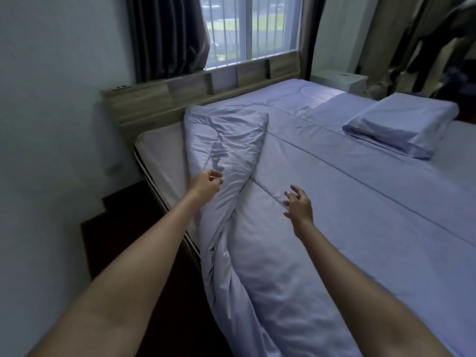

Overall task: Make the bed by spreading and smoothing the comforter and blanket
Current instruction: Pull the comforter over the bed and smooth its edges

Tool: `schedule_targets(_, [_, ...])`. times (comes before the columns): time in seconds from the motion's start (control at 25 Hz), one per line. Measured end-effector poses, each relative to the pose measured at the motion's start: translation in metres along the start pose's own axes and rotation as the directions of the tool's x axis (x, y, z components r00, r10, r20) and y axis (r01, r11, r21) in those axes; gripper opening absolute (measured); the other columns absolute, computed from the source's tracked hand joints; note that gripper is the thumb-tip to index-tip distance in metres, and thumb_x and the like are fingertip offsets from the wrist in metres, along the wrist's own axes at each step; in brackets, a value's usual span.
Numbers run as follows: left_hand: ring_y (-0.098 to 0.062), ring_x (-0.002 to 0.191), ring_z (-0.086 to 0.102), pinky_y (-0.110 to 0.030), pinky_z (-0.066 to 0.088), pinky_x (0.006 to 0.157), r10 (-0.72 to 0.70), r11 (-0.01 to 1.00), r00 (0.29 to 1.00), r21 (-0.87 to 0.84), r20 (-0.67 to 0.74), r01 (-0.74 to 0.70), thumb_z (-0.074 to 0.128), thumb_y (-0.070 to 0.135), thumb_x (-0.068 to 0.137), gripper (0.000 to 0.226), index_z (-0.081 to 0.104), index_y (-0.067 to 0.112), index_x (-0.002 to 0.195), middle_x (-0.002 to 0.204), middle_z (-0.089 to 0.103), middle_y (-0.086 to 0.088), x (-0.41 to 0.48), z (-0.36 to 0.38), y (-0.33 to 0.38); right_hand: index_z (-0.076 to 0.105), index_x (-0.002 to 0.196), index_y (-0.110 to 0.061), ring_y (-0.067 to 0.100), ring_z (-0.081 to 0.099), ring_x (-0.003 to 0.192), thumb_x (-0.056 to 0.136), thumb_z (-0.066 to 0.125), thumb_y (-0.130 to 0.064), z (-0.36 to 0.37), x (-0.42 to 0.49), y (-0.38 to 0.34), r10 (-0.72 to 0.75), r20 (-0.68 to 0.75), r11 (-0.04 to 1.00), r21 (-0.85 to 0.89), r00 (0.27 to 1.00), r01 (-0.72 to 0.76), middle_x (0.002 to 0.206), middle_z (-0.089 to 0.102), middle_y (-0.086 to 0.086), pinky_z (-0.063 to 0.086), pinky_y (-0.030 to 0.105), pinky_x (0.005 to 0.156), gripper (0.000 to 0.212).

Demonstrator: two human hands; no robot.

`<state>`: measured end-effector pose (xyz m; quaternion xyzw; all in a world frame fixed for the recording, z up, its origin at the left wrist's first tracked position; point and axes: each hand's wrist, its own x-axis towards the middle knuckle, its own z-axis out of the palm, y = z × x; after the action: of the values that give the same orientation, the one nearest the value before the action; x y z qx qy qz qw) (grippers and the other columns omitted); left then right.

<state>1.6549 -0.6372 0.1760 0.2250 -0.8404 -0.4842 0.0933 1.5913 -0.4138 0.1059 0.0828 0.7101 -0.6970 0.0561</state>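
Observation:
A lavender comforter (322,181) covers most of the bed. Its left edge is folded back over itself into a rumpled flap (226,140) that runs from the headboard down toward me, baring a strip of mattress (164,155). My left hand (207,184) hovers over the lower part of that flap with fingers loosely curled and nothing in them. My right hand (298,206) is above the flat comforter beside the fold, fingers spread apart and empty. A pillow (401,124) in the same lavender fabric lies at the far right.
A wooden headboard (180,91) with shelf niches runs under the window (247,27), dark curtains (167,34) beside it. A white wall and dark floor (123,228) lie to the left of the bed. A white cabinet (337,79) and hanging clothes (425,42) stand at the far right.

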Motion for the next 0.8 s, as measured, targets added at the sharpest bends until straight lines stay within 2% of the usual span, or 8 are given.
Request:
schedule_targets(0.08, [-0.026,0.090,0.066,-0.029,0.053,0.085,0.056,0.992,0.997,0.114,0.051,-0.061,0.050,0.008,0.090,0.021,0.064,0.008,0.107,0.105,0.070,-0.011,0.033,0.002,-0.004,0.056,0.125,-0.021,0.019,0.058,0.073,0.090,0.050,-0.022,0.016,0.029,-0.002,0.021,-0.005,0.998,-0.051,1.000,-0.022,0.102,0.065,0.005,0.048,0.035,0.065,0.035])
schedule_targets(0.28, [-0.025,0.109,0.062,-0.028,0.045,0.094,0.116,0.843,0.962,0.487,0.246,-0.227,0.050,0.015,0.089,0.028,0.062,0.015,0.114,0.116,0.067,-0.007,0.124,0.013,-0.031,0.053,0.126,-0.017,0.019,0.056,0.081,0.093,0.046,-0.020,0.056,0.073,0.019,0.122,0.031,0.988,-0.097,0.992,-0.119,0.099,0.061,0.007,0.045,0.031,0.061,0.034])
schedule_targets(0.36, [-0.026,0.122,0.053,-0.032,0.041,0.102,0.149,0.693,0.878,0.585,0.454,-0.421,0.049,0.018,0.091,0.038,0.052,0.016,0.129,0.134,0.054,-0.008,0.164,0.028,-0.052,0.053,0.125,-0.015,0.018,0.054,0.081,0.094,0.045,-0.021,0.073,0.084,0.041,0.200,-0.013,0.977,-0.075,0.980,-0.201,0.100,0.059,0.005,0.045,0.029,0.061,0.032])
schedule_targets(0.44, [-0.024,0.134,0.040,-0.039,0.034,0.109,0.139,0.482,0.774,0.640,0.617,-0.598,0.047,0.028,0.093,0.046,0.042,0.022,0.139,0.147,0.039,-0.003,0.202,0.046,-0.074,0.054,0.125,-0.015,0.019,0.056,0.086,0.094,0.047,-0.022,0.092,0.095,0.064,0.266,-0.050,0.957,-0.102,0.963,-0.270,0.106,0.061,0.005,0.048,0.033,0.069,0.033])
schedule_targets(0.52, [-0.023,0.139,0.030,-0.045,0.024,0.112,0.103,0.320,0.687,0.630,0.720,-0.708,0.039,0.039,0.095,0.045,0.041,0.028,0.138,0.147,0.037,-0.002,0.240,0.064,-0.091,0.053,0.128,-0.015,0.020,0.057,0.093,0.092,0.052,-0.027,0.120,0.103,0.090,0.344,-0.053,0.925,-0.150,0.938,-0.348,0.112,0.060,0.005,0.048,0.034,0.079,0.038])
schedule_targets(0.56, [-0.024,0.139,0.029,-0.048,0.020,0.113,0.073,0.281,0.651,0.611,0.755,-0.740,0.035,0.044,0.095,0.045,0.041,0.029,0.137,0.146,0.037,-0.002,0.258,0.072,-0.099,0.051,0.130,-0.014,0.018,0.057,0.096,0.091,0.056,-0.032,0.138,0.104,0.099,0.375,-0.028,0.908,-0.191,0.927,-0.373,0.114,0.060,0.004,0.047,0.031,0.080,0.044])
schedule_targets(0.68, [-0.032,0.139,0.029,-0.054,0.019,0.112,-0.021,0.334,0.614,0.584,0.789,-0.740,0.028,0.052,0.094,0.052,0.036,0.028,0.140,0.150,0.031,-0.006,0.306,0.087,-0.117,0.047,0.135,-0.013,0.013,0.058,0.111,0.078,0.071,-0.045,0.200,0.101,0.114,0.401,0.100,0.897,-0.243,0.911,-0.369,0.131,0.058,0.001,0.049,0.032,0.094,0.069])
schedule_targets(0.8, [-0.042,0.140,0.023,-0.054,0.017,0.115,-0.126,0.481,0.667,0.633,0.734,-0.606,0.029,0.069,0.087,0.076,0.013,0.027,0.149,0.157,0.016,-0.015,0.344,0.095,-0.121,0.050,0.132,-0.014,0.016,0.056,0.117,0.069,0.076,-0.033,0.251,0.089,0.105,0.330,0.137,0.932,-0.204,0.934,-0.300,0.130,0.059,0.002,0.045,0.024,0.098,0.070])
